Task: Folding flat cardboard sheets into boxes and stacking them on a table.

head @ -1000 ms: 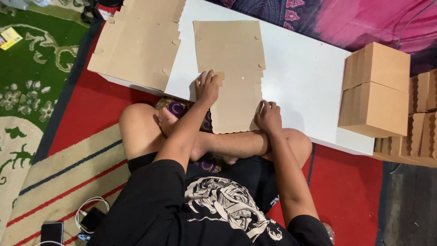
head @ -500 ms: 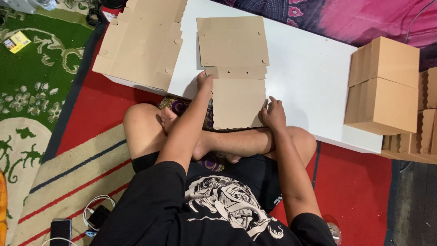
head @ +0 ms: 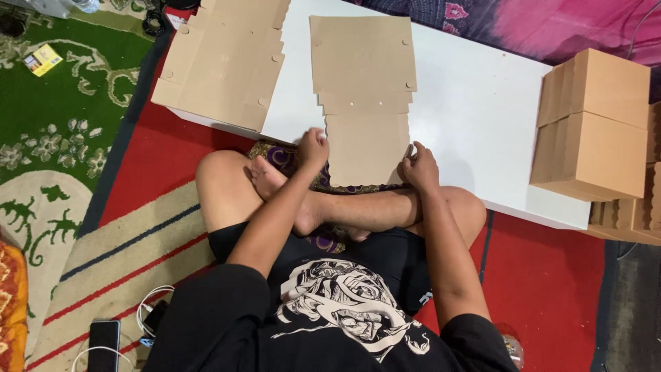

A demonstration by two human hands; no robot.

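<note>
a person sits cross-legged on a patterned rug at the near edge of a low white table. a flat cardboard blank lies on the table in front of them, its near end with scalloped sides hanging just over the table edge toward the lap. the left hand is curled closed on the blank's near left edge, fingers bent over the card. the right hand is curled closed on the near right edge in the same way, thumb side toward the card. both hands grip the blank between them, one at each side of its narrow near panel.

to the left, a stack of flat blanks lies on the table's left end, partly over the edge. at the right end of the table stand two folded boxes, one on top of the other, with more folded cardboard just beside them at the frame's right edge. behind the table is a pink cloth. on the rug at lower left lies a phone with a white cable beside it, and a small yellow pack lies at upper left.
</note>
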